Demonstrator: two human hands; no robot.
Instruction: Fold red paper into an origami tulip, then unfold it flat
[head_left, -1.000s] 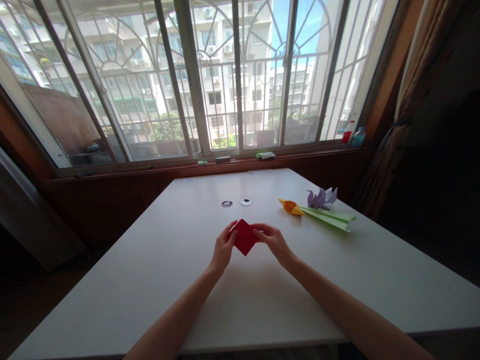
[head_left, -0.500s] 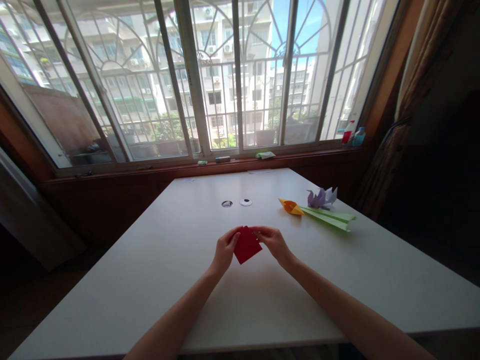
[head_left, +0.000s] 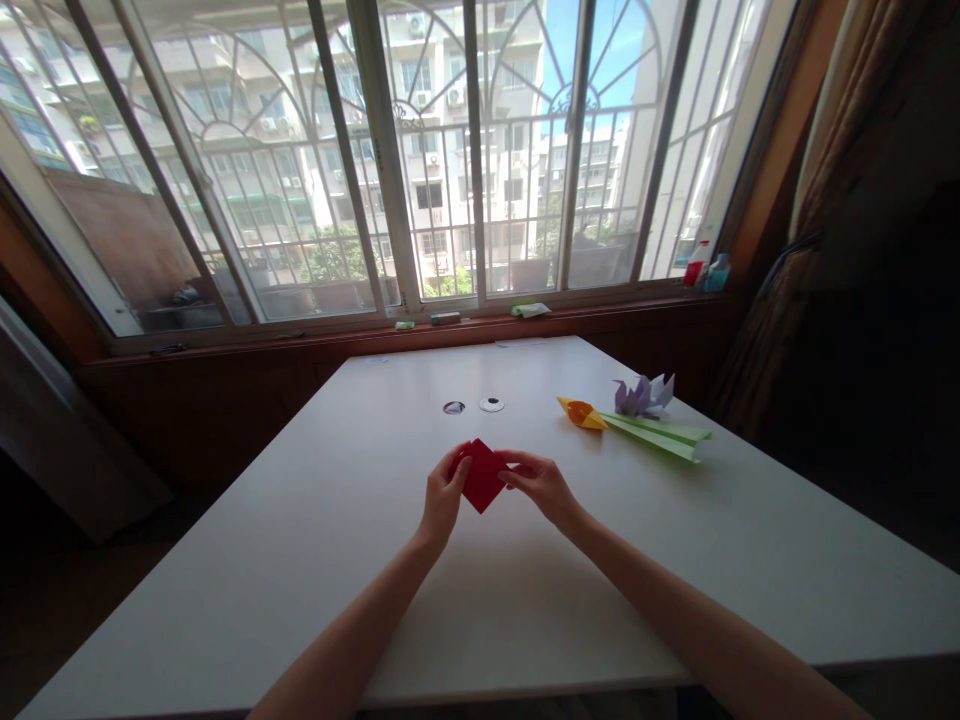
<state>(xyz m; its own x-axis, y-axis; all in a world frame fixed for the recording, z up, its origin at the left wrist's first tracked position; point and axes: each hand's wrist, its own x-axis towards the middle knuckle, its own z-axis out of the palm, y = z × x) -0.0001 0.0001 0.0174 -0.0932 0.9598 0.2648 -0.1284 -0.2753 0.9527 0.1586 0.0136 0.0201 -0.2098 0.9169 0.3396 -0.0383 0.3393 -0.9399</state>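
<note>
A folded square of red origami paper (head_left: 481, 482) is held over the middle of the white table (head_left: 315, 530), one corner pointing away from me and one toward me. My left hand (head_left: 445, 492) is closed on its left corner, thumb on top. At the right corner my right hand (head_left: 543, 484) pinches the paper between thumb and fingers. A faint crease crosses the upper part of the square. The fingers behind the paper are hidden.
To the right lie a yellow paper boat (head_left: 582, 413), a light green paper plane (head_left: 656, 436) and purple folded paper figures (head_left: 637, 396). Two round discs, one on the left (head_left: 454, 408) and one on the right (head_left: 491, 404), lie beyond my hands. Bottles (head_left: 717, 273) stand on the windowsill.
The red paper has turned so that its corners point away and toward me, and it has moved slightly left and farther away. My right hand's fingers have shifted onto its right corner.
</note>
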